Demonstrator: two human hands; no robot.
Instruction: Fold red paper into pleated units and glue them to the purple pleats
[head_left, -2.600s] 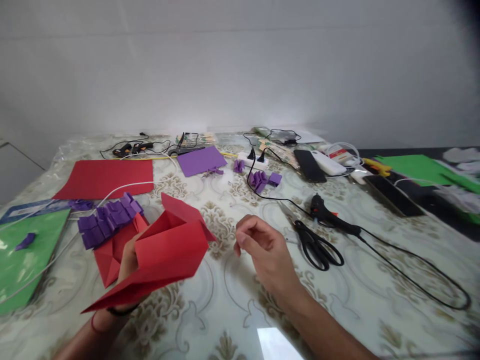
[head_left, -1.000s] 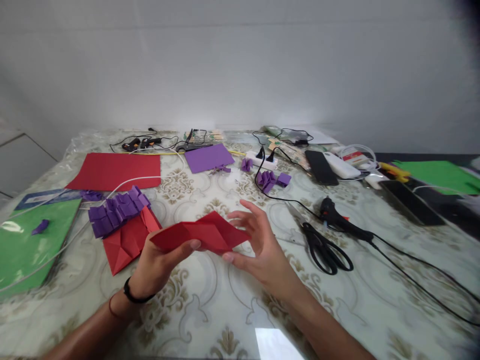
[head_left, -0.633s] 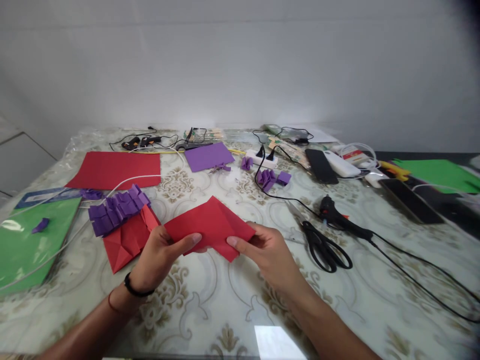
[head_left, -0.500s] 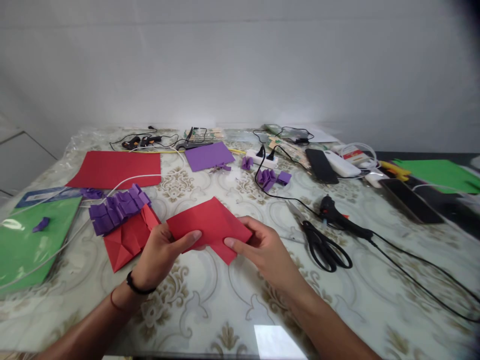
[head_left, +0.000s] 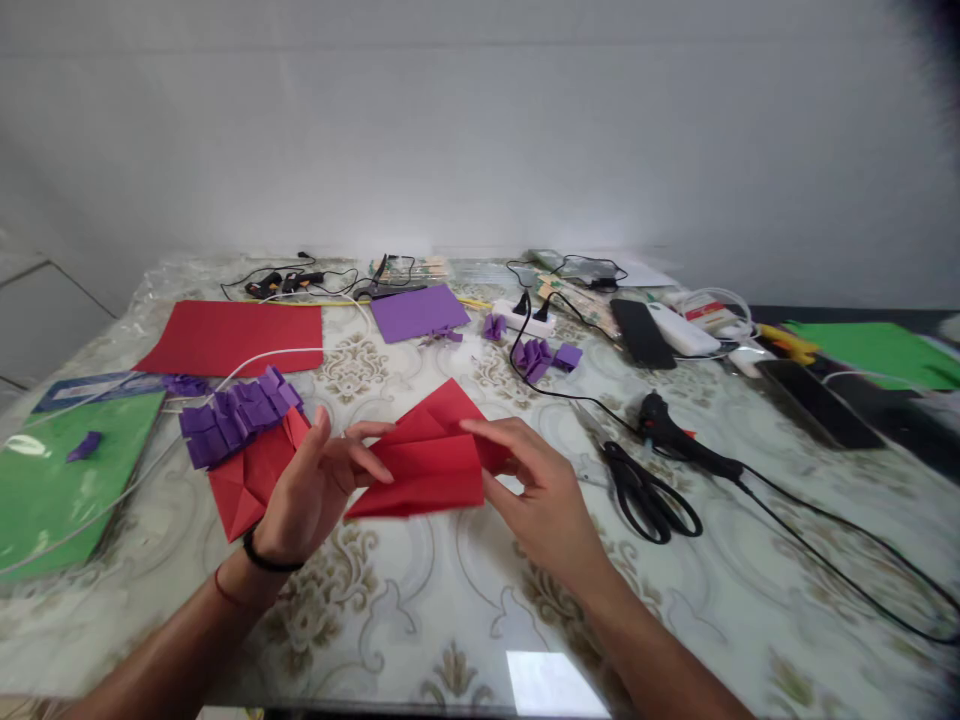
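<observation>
A folded sheet of red paper [head_left: 427,470] is held above the table in front of me, with crease lines running across it. My right hand [head_left: 536,480] pinches its right edge between thumb and fingers. At the paper's left side is my left hand [head_left: 315,480], its thumb raised away and its fingers stretched out against the sheet. Just beyond my left wrist lies a folded red paper piece [head_left: 251,480]. A row of folded purple paper pieces [head_left: 240,420] rests over its upper edge.
Black-handled scissors [head_left: 652,490] and a corded glue gun [head_left: 682,440] lie to the right. Purple paper [head_left: 420,312], red sheets [head_left: 232,335] and a white power strip [head_left: 525,318] sit farther back. Phones [head_left: 643,333] are at the back right, a green paper pack [head_left: 82,490] at the left.
The red paper has turned over to show its folded, creased side. My left thumb has come off the sheet and lifted, while my right hand keeps its grip.
</observation>
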